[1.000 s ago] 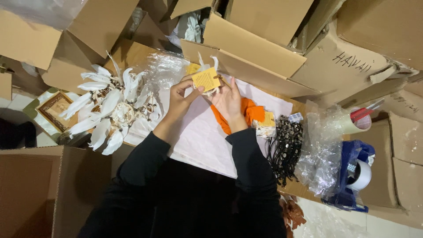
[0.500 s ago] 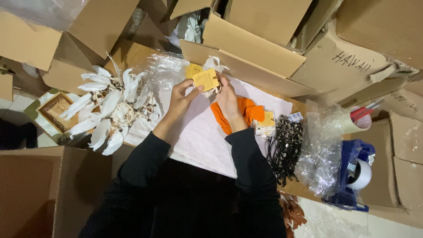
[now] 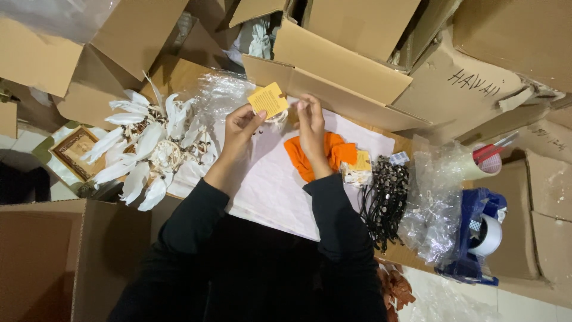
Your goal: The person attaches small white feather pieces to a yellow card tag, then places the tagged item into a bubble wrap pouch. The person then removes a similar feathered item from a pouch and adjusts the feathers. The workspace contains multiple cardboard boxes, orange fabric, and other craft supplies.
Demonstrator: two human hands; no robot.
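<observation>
Left hand (image 3: 241, 125) pinches yellow tag (image 3: 268, 99); right hand (image 3: 311, 119), fingers closed, grips small white piece (image 3: 279, 116) between both hands.

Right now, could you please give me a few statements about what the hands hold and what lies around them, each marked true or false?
1. The left hand holds a yellow card tag. True.
2. The orange cloth lies to the left of the left hand. False: it lies beside the right hand, on the white sheet.
3. A white feather ornament lies left of the left hand. True.
4. The tape roll rests on the white sheet. False: it sits far right, in a blue holder.
5. A bundle of dark beaded strings lies right of the orange cloth. True.
</observation>
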